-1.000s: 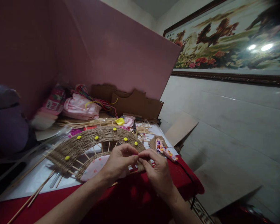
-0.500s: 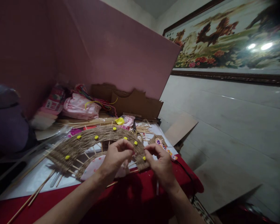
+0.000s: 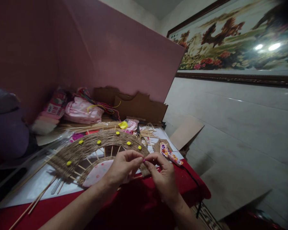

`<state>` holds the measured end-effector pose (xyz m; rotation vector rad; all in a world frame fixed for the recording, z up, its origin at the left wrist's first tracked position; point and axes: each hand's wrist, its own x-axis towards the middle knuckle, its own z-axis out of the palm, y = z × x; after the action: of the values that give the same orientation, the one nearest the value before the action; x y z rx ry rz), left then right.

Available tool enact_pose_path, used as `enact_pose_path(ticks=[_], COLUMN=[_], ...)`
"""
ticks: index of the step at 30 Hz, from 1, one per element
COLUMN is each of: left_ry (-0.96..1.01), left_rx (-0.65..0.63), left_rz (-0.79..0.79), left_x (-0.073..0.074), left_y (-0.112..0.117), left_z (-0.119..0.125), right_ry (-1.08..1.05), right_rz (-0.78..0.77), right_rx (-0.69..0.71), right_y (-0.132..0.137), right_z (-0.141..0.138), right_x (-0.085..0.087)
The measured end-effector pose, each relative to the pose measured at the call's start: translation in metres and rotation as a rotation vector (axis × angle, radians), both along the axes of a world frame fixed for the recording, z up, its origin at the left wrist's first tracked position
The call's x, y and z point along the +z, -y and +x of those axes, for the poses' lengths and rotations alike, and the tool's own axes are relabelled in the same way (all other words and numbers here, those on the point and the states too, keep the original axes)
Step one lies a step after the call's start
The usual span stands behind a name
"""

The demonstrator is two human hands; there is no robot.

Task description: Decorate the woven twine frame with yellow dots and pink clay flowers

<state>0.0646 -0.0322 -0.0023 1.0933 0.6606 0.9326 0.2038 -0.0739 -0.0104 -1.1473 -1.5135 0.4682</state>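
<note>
My left hand and my right hand meet fingertip to fingertip, both closed in a pinch. Between them is a tiny magenta piece, mostly covered by the fingers. Beneath and behind the hands lies a fan-shaped panel woven from brown twine over thin sticks, with several yellow dots on its band. A pale spotted fabric half-circle fills its inner arch, partly hidden by my left forearm. The panel's right end is partly covered by my hands.
Right of the panel lies a flower-patterned glue gun with a black cord. Scissors rest behind the band. Thin sticks stick out at the left front. Pink bags and torn cardboard stand at the back of the red-covered table.
My hands have come together from slightly apart, and the magenta piece now shows between the fingertips. My right hand has shifted left, covering the yellow dot near the panel's right end.
</note>
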Motion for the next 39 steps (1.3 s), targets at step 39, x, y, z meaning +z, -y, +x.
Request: enact_pose_path(ticks=[39], left_ry=[-0.020], left_rx=[-0.226], left_rz=[-0.053], left_x=[-0.009], left_y=[-0.003], left_z=[-0.006], right_ry=[0.031], right_rz=[0.071], right_rx=[0.046], right_y=[0.006], right_z=[0.001], right_x=[0.003])
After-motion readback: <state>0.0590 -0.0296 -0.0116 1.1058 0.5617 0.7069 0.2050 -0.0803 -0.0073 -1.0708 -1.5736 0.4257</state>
